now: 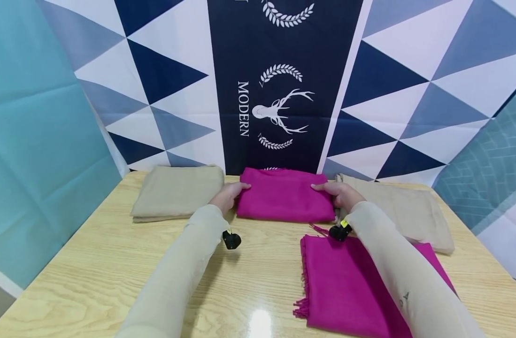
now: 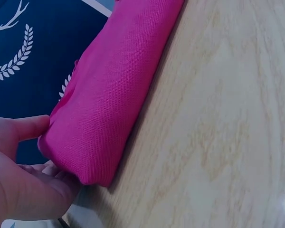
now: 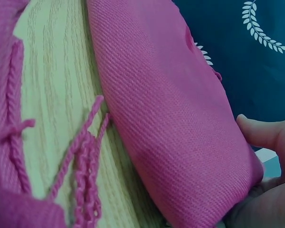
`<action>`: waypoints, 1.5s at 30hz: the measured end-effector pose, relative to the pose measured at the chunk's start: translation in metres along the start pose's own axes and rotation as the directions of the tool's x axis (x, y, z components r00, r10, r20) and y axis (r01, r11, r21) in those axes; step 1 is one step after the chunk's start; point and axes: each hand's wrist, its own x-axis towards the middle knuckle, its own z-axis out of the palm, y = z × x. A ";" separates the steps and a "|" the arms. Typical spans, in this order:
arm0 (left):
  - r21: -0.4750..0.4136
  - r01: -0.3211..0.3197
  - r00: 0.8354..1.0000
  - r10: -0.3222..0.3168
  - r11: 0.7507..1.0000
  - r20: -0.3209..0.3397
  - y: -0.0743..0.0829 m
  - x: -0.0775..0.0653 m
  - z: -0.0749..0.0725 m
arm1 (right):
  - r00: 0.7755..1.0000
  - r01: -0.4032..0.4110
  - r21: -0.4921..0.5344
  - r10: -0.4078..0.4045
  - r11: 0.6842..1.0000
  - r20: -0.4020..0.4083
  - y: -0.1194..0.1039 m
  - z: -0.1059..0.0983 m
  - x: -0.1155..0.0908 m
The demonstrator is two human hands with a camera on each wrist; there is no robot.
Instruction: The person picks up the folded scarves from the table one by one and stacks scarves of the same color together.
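A folded magenta scarf point(image 1: 285, 196) lies at the back of the table, against the patterned backdrop. At its left end my left hand point(image 1: 229, 195) grips it, thumb on top and the other fingers curled under the edge, as the left wrist view shows. My right hand point(image 1: 344, 193) holds the opposite end the same way; in the right wrist view its thumb point(image 3: 259, 132) presses the upper side. A second magenta scarf point(image 1: 338, 286), folded and fringed, lies nearer on the right, partly covered by my right forearm.
Left of the gripped scarf lies a folded beige cloth point(image 1: 177, 190). Another beige cloth point(image 1: 405, 209) lies at the back right, partly behind my right arm. The wooden table point(image 1: 93, 267) meets a printed backdrop point(image 1: 283, 117) at the rear.
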 end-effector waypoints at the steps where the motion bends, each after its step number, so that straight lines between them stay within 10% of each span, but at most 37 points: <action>1: -0.004 0.001 1.000 -0.001 1.000 0.006 0.001 0.000 0.000 | 1.000 0.002 -0.004 -0.002 1.000 -0.007 0.000 0.000 0.000; 11: -0.045 0.012 0.999 -0.009 0.999 0.049 0.006 -0.003 0.006 | 1.000 -0.007 -0.023 0.007 1.000 0.009 0.000 0.001 -0.004; 24: -0.019 -0.009 0.998 0.008 1.000 -0.060 0.004 0.010 0.012 | 1.000 0.007 -0.010 -0.007 1.000 0.025 -0.004 0.000 -0.010; 31: -0.025 -0.019 0.997 0.017 0.999 -0.073 -0.025 0.129 0.003 | 1.000 0.017 0.007 -0.017 1.000 0.014 -0.006 0.000 -0.015; 36: -0.044 -0.007 0.997 0.004 0.999 -0.078 -0.029 0.155 0.003 | 0.999 0.033 -0.001 -0.033 0.999 -0.001 -0.006 0.002 -0.017; 40: -0.056 -0.002 0.997 -0.002 0.998 -0.072 -0.013 0.090 0.005 | 0.999 0.031 -0.015 -0.031 0.999 0.013 -0.005 0.001 -0.018; 43: -0.039 -0.016 0.997 0.013 0.999 -0.074 0.006 0.011 0.008 | 0.999 0.032 -0.015 -0.032 0.999 0.023 -0.005 0.001 -0.021; 45: -0.028 -0.024 0.998 0.022 0.999 -0.052 0.008 0.003 0.006 | 0.999 0.037 -0.014 -0.036 0.999 0.021 -0.006 0.001 -0.023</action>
